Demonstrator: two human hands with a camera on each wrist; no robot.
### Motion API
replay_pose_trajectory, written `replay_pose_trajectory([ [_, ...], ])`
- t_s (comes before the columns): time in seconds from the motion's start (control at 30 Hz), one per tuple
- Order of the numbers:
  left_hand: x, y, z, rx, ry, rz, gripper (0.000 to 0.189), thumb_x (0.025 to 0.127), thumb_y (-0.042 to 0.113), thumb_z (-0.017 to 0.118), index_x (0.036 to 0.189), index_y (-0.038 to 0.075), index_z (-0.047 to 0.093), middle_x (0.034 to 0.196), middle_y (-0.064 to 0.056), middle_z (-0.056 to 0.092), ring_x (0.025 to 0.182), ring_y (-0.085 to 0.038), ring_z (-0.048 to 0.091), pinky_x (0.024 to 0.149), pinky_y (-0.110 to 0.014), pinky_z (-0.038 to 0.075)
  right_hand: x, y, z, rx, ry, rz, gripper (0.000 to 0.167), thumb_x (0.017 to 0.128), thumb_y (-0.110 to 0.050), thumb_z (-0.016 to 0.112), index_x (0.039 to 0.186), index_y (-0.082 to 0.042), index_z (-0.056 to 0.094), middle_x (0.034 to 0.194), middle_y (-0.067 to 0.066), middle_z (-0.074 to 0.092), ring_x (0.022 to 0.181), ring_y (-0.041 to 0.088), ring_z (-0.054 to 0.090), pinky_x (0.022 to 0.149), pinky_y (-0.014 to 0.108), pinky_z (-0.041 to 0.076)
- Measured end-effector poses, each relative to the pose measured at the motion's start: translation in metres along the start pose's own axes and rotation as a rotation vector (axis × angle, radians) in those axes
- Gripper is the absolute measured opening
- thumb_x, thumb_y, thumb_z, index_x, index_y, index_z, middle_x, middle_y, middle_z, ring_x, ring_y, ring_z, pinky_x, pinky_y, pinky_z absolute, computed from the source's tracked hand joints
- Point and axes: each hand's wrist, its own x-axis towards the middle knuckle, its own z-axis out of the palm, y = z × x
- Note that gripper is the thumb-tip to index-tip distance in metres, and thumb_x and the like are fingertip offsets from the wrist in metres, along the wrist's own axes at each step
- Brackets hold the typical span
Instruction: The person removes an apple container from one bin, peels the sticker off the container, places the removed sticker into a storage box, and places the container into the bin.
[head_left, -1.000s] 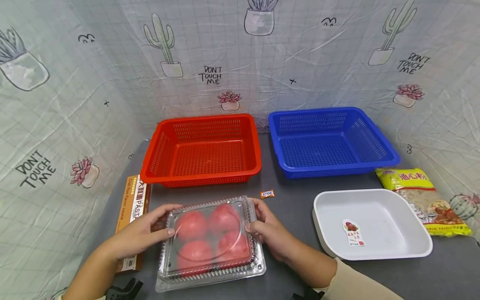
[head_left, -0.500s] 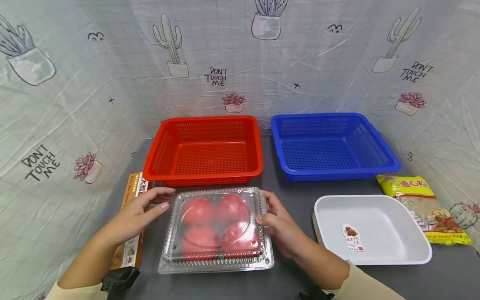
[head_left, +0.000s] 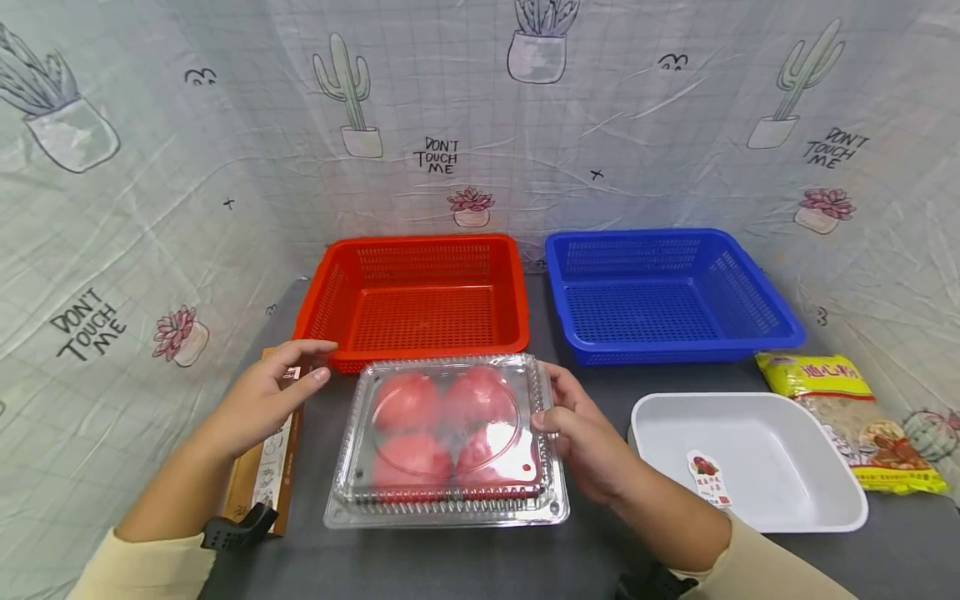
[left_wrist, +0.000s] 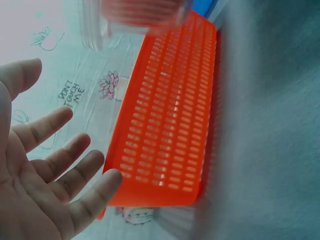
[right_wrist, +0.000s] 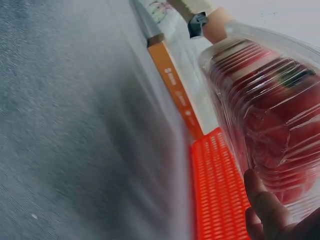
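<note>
A clear plastic clamshell box (head_left: 450, 442) with several round red fruits, which look like tomatoes, is held up over the table. My right hand (head_left: 592, 442) grips its right side, thumb on the lid edge and fingers beneath. In the right wrist view, fingertips lie against the ribbed wall of the box (right_wrist: 270, 125), which is raised above the tabletop. My left hand (head_left: 262, 404) is off the box, to its left, with fingers spread and nothing in them. The left wrist view shows that palm (left_wrist: 45, 170) bare beside the red basket.
Behind the box stand a red basket (head_left: 420, 358) and a blue basket (head_left: 675, 350). A white tray (head_left: 795, 467) with a fruit sticker (head_left: 708, 479) is at right, by a yellow pasta bag (head_left: 862, 425). An orange pasta box (head_left: 258, 483) lies under my left arm.
My left hand has let go of the clamshell box and drawn away left and forward. My right hand has lifted the box and moved it rightward and farther from me.
</note>
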Motion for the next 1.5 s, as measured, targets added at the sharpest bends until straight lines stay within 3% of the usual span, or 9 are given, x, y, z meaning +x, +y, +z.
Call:
replay_pose_trajectory([
  [0.2, 0.013, -0.007, -0.007, 0.03, 0.015, -0.016, 0.044, 0.107, 0.02, 0.066, 0.149, 0.012, 0.059, 0.139, -0.014, 0.06, 0.112, -0.014, 0.057, 0.083, -0.015, 0.053, 0.002, -0.016, -0.004, 0.008, -0.011, -0.022, 0.068, 0.091, -0.008, 0.051, 0.155, -0.003, 0.027, 0.132, 0.013, 0.051, 0.108, 0.021, 0.062, 0.085, 0.033, 0.061],
  [0.47, 0.025, -0.019, -0.013, 0.049, 0.084, -0.046, 0.045, 0.106, 0.023, 0.068, 0.147, 0.006, 0.061, 0.131, -0.017, 0.061, 0.099, -0.013, 0.06, 0.074, -0.019, 0.054, 0.006, -0.035, -0.005, 0.0, -0.007, -0.062, 0.066, 0.091, -0.007, 0.049, 0.155, -0.005, 0.029, 0.134, 0.013, 0.05, 0.111, 0.021, 0.061, 0.087, 0.033, 0.06],
  [0.6, 0.028, -0.023, -0.017, 0.047, 0.092, -0.094, 0.048, 0.107, 0.027, 0.066, 0.149, 0.005, 0.058, 0.138, -0.02, 0.058, 0.106, -0.025, 0.06, 0.073, -0.023, 0.055, 0.01, -0.041, -0.006, -0.007, 0.003, -0.066, 0.067, 0.091, -0.006, 0.049, 0.154, -0.006, 0.029, 0.131, 0.011, 0.053, 0.106, 0.018, 0.063, 0.084, 0.031, 0.06],
  [0.7, 0.032, -0.025, -0.018, 0.071, 0.108, -0.129, 0.051, 0.107, 0.032, 0.066, 0.15, 0.005, 0.058, 0.144, -0.022, 0.054, 0.111, -0.037, 0.063, 0.076, -0.028, 0.058, 0.013, -0.046, -0.007, -0.006, 0.006, -0.069, 0.066, 0.091, -0.006, 0.049, 0.154, -0.007, 0.03, 0.129, 0.009, 0.056, 0.103, 0.016, 0.065, 0.083, 0.029, 0.06],
  [0.87, 0.042, -0.027, -0.017, 0.161, 0.151, -0.207, 0.06, 0.103, 0.043, 0.07, 0.149, 0.005, 0.059, 0.147, -0.025, 0.053, 0.128, -0.043, 0.052, 0.094, -0.054, 0.053, 0.019, -0.054, -0.01, -0.022, 0.018, -0.074, 0.063, 0.092, -0.009, 0.048, 0.153, -0.01, 0.032, 0.129, 0.007, 0.057, 0.107, 0.017, 0.064, 0.086, 0.029, 0.058],
  [0.97, 0.048, -0.03, -0.017, 0.176, 0.136, -0.276, 0.069, 0.098, 0.045, 0.075, 0.151, 0.004, 0.057, 0.149, -0.027, 0.051, 0.133, -0.047, 0.047, 0.097, -0.065, 0.052, 0.023, -0.059, -0.012, -0.037, 0.036, -0.067, 0.06, 0.094, -0.011, 0.047, 0.152, -0.012, 0.034, 0.131, 0.006, 0.057, 0.111, 0.018, 0.063, 0.089, 0.029, 0.057],
  [1.1, 0.056, -0.035, -0.019, 0.18, 0.088, -0.34, 0.078, 0.093, 0.048, 0.081, 0.153, 0.006, 0.055, 0.151, -0.028, 0.048, 0.135, -0.05, 0.047, 0.096, -0.066, 0.054, 0.031, -0.065, -0.016, -0.033, 0.058, -0.073, 0.055, 0.095, -0.011, 0.046, 0.149, -0.014, 0.037, 0.129, 0.004, 0.057, 0.11, 0.017, 0.063, 0.09, 0.029, 0.056],
  [1.5, 0.061, -0.036, -0.028, 0.216, 0.0, -0.322, 0.079, 0.09, 0.039, 0.087, 0.151, 0.0, 0.056, 0.154, -0.026, 0.044, 0.133, -0.048, 0.048, 0.1, -0.062, 0.053, 0.074, -0.087, -0.027, -0.031, 0.123, -0.072, 0.044, 0.098, -0.016, 0.047, 0.141, -0.018, 0.038, 0.13, 0.003, 0.052, 0.103, 0.017, 0.065, 0.087, 0.029, 0.057],
])
